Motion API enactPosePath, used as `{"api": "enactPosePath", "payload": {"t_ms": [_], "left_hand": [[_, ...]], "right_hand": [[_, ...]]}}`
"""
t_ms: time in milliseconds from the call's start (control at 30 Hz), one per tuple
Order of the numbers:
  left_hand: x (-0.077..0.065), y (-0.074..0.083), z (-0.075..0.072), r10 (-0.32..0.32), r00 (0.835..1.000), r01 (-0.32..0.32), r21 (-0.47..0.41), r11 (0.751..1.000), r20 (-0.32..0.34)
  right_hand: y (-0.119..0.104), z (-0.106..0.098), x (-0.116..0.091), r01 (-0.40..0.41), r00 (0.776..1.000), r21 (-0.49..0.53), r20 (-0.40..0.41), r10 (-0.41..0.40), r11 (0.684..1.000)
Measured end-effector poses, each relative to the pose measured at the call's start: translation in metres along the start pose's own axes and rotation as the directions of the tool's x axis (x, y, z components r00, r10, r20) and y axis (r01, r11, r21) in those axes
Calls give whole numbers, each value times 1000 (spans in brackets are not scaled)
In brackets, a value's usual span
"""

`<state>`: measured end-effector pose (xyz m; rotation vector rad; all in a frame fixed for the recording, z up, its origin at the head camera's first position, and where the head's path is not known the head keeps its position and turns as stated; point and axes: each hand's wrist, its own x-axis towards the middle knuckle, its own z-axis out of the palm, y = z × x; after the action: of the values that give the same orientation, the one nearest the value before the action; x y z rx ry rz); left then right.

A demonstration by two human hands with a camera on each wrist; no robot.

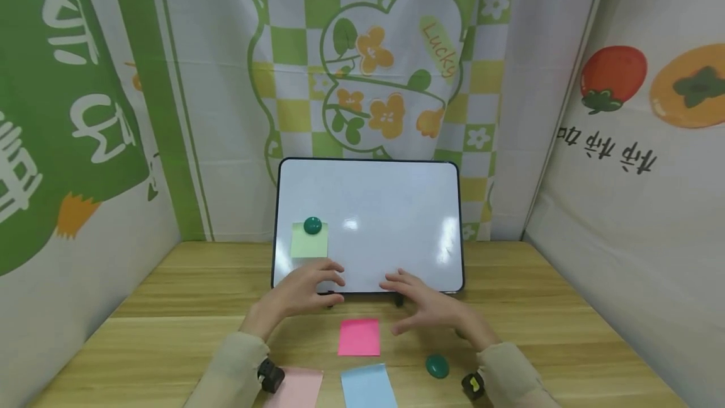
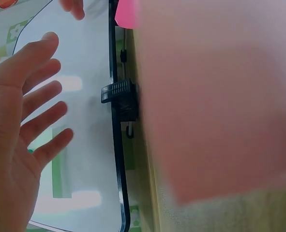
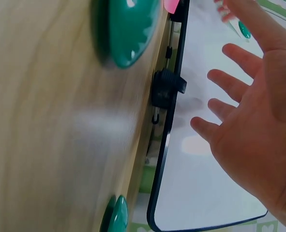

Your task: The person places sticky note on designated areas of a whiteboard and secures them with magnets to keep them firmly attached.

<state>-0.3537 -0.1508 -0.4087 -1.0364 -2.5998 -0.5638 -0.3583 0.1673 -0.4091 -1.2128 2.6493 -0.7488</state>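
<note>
A small whiteboard (image 1: 385,206) with a black frame stands tilted at the back of the table. On its left side, a round green magnet (image 1: 313,225) sits over the top of a light green sticky note (image 1: 309,245). My left hand (image 1: 300,289) hovers before the lower left of the board, fingers spread and holding nothing. Opposite it, my right hand (image 1: 427,304) is also spread and holds nothing, before the lower right. Between and below the hands lies a bright pink sticky note (image 1: 359,337). Another green magnet (image 1: 437,366) rests below the right hand.
Near the front edge lie a pale pink note (image 1: 297,388), partly behind the left sleeve, and a blue note (image 1: 369,386). A further green magnet (image 3: 118,215) shows in the right wrist view. Black clips (image 2: 121,99) support the board's lower edge. Printed cloth (image 1: 215,112) surrounds the wooden table.
</note>
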Motion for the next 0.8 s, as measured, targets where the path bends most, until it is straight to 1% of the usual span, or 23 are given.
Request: {"api": "enactPosePath", "payload": {"t_ms": [167,300,433,533,633,800], "left_hand": [[0,2,0,-11,999,12,-20,1000,53],[1,1,1,-16,996,21,-55,998,89],[3,1,1,-20,991,35,-108,994,132],[3,2,1,-38,980,67,-143,987,195],[4,3,0,-59,964,104,-162,981,260],[2,3,0,-91,945,148,-162,976,314]], "right_hand": [[3,-3,-5,18,999,20,36,-18,1000],[4,-5,-9,-5,997,65,73,0,998],[7,-8,-15,-25,994,77,103,17,997],[8,-9,-19,-19,993,81,114,9,997],[9,-10,-23,-12,993,87,119,1,996],[8,-11,-28,-17,990,61,137,9,998]]}}
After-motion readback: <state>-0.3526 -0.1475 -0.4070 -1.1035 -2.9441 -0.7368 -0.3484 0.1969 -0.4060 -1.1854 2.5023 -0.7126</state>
